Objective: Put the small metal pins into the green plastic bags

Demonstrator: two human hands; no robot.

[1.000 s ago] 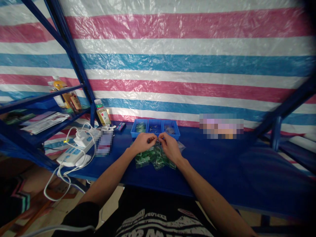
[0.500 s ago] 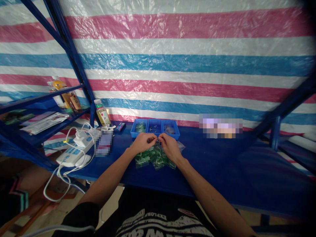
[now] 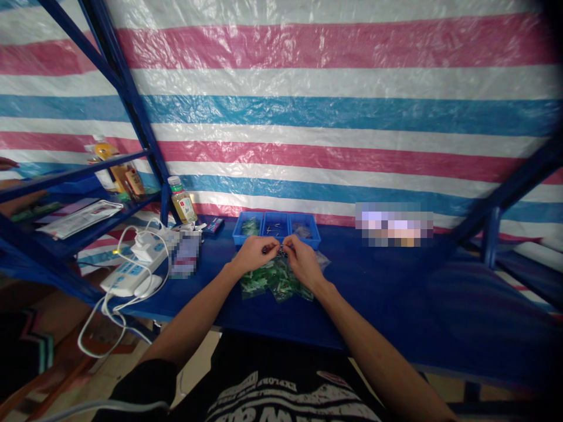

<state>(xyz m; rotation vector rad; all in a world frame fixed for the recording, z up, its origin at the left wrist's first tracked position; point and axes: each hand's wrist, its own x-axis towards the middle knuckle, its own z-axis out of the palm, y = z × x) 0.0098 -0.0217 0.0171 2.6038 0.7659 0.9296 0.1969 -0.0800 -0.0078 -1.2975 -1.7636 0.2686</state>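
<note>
Blue tray (image 3: 240, 241) holds greenish pieces (image 3: 251, 227), slim pins (image 3: 273, 227), greyish bits (image 3: 302, 231).

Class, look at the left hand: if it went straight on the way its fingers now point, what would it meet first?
Probably the bare right hand, just across from the left hand; the small dark-and-silver pieces at their fingers might come first, since depth there is unclear.

Left hand (image 3: 255, 253), right hand (image 3: 303, 259) close together over green packets (image 3: 281, 285).
</note>
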